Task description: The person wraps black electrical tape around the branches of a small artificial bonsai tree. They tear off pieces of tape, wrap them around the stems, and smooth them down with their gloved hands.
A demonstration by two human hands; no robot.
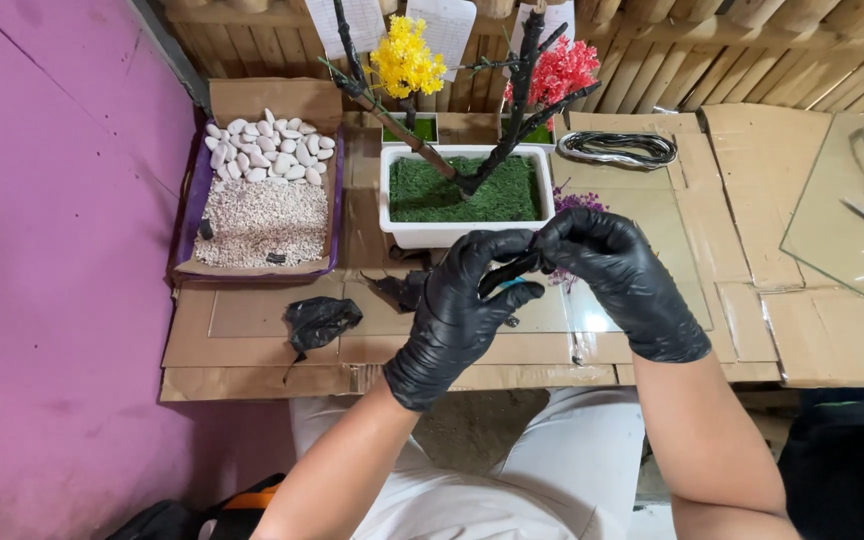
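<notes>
Both hands (pixel 542 265) pinch small dark piece (pixel 508 273), maybe twig; white planter (pixel 464 232) behind.

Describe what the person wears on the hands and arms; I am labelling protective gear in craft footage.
Both the left hand and the right hand wear glossy black disposable gloves, thin and close-fitting, wrinkled at the knuckles and ending in a cuff just past each wrist. Above the cuffs the forearms are bare: no sleeves, watch or bracelets show.

Left hand (pixel 467 305) and right hand (pixel 617 275), black-gloved, pinching a small dark piece (pixel 512 272) together, white planter (pixel 467 195) of green moss behind, pebble box (pixel 264 190) at desk's left edge
</notes>
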